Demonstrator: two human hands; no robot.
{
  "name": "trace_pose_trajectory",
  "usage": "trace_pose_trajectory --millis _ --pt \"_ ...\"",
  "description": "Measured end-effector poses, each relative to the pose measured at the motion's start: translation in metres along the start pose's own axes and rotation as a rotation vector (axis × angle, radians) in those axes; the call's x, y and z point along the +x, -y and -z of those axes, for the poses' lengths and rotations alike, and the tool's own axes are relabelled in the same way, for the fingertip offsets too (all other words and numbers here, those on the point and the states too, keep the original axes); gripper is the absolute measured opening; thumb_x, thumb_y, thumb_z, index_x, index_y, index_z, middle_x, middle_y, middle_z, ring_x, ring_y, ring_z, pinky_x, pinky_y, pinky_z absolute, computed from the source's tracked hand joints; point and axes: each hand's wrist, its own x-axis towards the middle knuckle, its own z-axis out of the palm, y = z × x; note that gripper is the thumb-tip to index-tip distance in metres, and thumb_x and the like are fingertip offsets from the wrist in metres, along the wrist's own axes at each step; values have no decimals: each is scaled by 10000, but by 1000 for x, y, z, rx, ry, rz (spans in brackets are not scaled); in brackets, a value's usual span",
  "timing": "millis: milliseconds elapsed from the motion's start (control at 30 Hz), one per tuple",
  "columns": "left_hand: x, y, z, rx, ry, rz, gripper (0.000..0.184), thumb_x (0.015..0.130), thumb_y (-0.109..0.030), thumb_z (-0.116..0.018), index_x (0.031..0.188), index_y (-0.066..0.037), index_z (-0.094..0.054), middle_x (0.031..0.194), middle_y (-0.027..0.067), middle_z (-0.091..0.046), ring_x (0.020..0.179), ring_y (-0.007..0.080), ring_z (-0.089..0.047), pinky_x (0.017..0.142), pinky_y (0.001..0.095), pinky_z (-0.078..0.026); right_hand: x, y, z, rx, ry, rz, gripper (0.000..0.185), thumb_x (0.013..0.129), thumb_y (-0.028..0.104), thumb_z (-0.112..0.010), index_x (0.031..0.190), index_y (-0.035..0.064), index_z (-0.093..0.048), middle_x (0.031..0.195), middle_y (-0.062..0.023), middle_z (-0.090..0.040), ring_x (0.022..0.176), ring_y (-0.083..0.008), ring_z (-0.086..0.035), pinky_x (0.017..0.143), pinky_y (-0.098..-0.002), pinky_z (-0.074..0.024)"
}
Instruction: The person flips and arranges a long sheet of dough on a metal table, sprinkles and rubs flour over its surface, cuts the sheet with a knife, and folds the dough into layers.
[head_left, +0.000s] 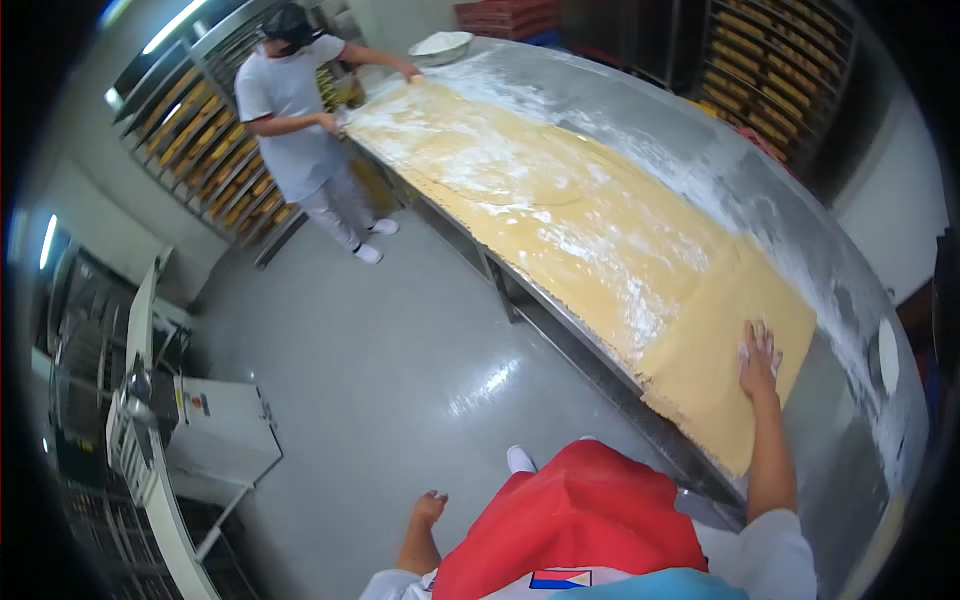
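A long sheet of yellow dough, dusted with white flour, covers much of the metal table. Its near end looks like a folded-over or overlapping layer with a rough edge. My right hand lies flat on this near end, fingers spread and floury. Away from the table, my left hand hangs over the floor at my side, holding nothing, its fingers loosely bent and apart. At the far end, a co-worker stands with both hands at the dough's edge.
A bowl of flour stands at the table's far end. Loaded tray racks are behind the co-worker, and another rack is beyond the table. A machine with a long pale belt stands at the left. Red crates are stacked at the back.
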Motion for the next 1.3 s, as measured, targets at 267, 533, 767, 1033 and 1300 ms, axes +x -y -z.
trace_pose_trajectory --millis 267,533,767,1033,1300 --pt "38 7 20 -72 301 -243 473 924 -307 -559 1310 -38 -512 874 83 -601 714 193 -613 560 351 -523 4 0 -19 23 -91 -58 558 994 369 -383 1513 237 -224 1597 -48 -142 1466 -306 -123 1146 -594 -102" --pt "49 -6 53 31 235 -254 258 925 -285 -534 1054 -62 -557 846 69 -579 699 211 -603 577 375 -512 4 10 -9 28 -28 -101 567 1001 409 -347 1522 243 -197 1602 -40 -117 1471 -298 -105 1151 -589 -88" --pt "-17 -64 30 -112 143 -7 296 945 -299 -517 1103 -53 -565 817 68 -578 675 200 -578 546 362 -490 37 -14 10 14 -44 74 575 962 393 -429 1493 224 -291 1585 -68 -186 1462 -331 -125 1124 -633 -99" --pt "33 -193 -36 592 -93 -875 342 948 -252 -540 1139 27 -593 881 180 -662 787 357 -635 709 438 -523 30 -59 7 347 -143 232 597 911 439 -497 1448 197 -400 1559 -83 -254 1457 -324 -134 1143 -590 -80" --pt "-290 -549 -130 297 -232 -1787 435 931 -159 -556 1299 66 -496 1363 274 -467 1265 417 -449 1059 454 -361 -162 -206 -60 788 -693 -330 432 873 227 -570 1283 89 -562 1263 -165 -585 1206 -340 -512 1053 -439 -368"
